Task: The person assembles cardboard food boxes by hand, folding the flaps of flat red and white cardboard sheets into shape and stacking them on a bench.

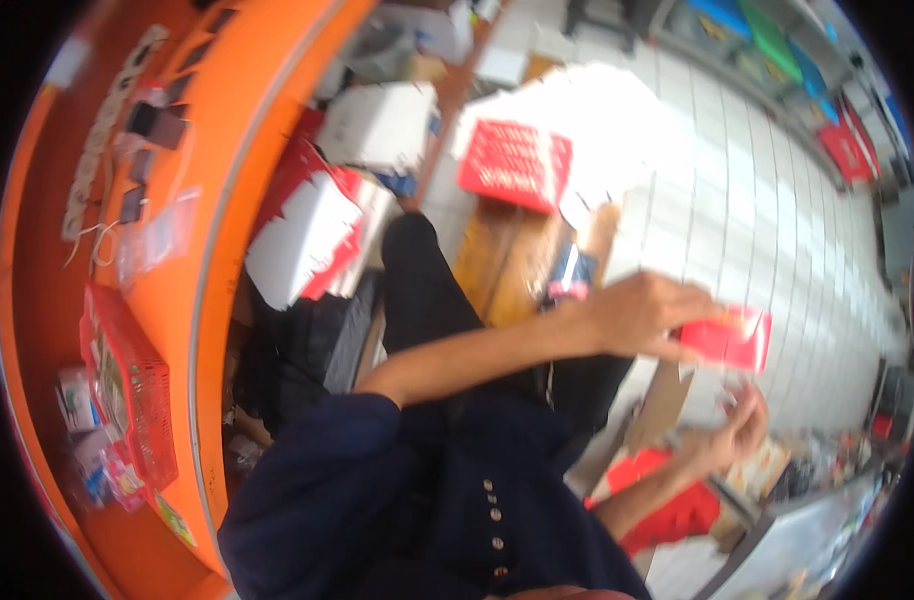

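Note:
My left hand (632,315) reaches across to the right and grips a small flat red box or folded card (742,342) by its left side, fingers above and thumb below. Just below it, my right hand (741,432) is raised with fingers loosely bent and apart; nothing shows in it, though it is a little blurred. On the wooden bench (504,265) in front of me lies a red printed stack or box (517,165). Beside it is a dark container with a pink band (570,275).
A large white sheet (617,110) spreads beyond the bench. At left runs an orange counter (217,180) with a red plastic basket (142,390). Cut white-and-red cardboard (307,240) leans between counter and bench. A red bag-like thing (677,510) lies near my right forearm. Shelving (737,80) stands beyond the tiled floor.

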Motion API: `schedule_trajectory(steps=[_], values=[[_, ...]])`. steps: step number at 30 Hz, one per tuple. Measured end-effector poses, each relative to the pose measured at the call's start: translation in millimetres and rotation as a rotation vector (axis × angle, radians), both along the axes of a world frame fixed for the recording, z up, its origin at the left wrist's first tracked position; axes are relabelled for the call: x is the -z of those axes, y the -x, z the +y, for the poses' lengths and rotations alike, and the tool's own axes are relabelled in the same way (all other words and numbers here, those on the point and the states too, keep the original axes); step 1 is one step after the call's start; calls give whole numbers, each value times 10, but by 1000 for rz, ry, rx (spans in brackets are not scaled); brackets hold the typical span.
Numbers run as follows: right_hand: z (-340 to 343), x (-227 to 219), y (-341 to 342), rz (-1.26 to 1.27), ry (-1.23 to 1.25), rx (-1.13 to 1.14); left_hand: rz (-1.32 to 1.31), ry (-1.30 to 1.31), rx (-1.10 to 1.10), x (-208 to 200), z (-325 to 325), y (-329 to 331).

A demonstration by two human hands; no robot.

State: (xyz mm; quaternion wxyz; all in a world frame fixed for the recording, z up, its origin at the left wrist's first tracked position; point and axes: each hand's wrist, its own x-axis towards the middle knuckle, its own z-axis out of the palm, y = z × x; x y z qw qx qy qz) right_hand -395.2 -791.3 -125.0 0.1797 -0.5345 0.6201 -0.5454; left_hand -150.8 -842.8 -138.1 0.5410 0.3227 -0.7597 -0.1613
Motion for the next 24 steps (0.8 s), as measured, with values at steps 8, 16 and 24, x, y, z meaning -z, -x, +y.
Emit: schedule_trajectory(steps=[8, 16, 24], values=[[-311, -4, 274, 244, -57, -635, 312, -605, 512, -14, 139, -63], [-219, 1013, 1134, -413, -220, 26, -379, -511, 24, 1843, 716, -634], [-81, 948, 257, -927, -315, 83, -450, -561, -212, 1639, 405, -613]])
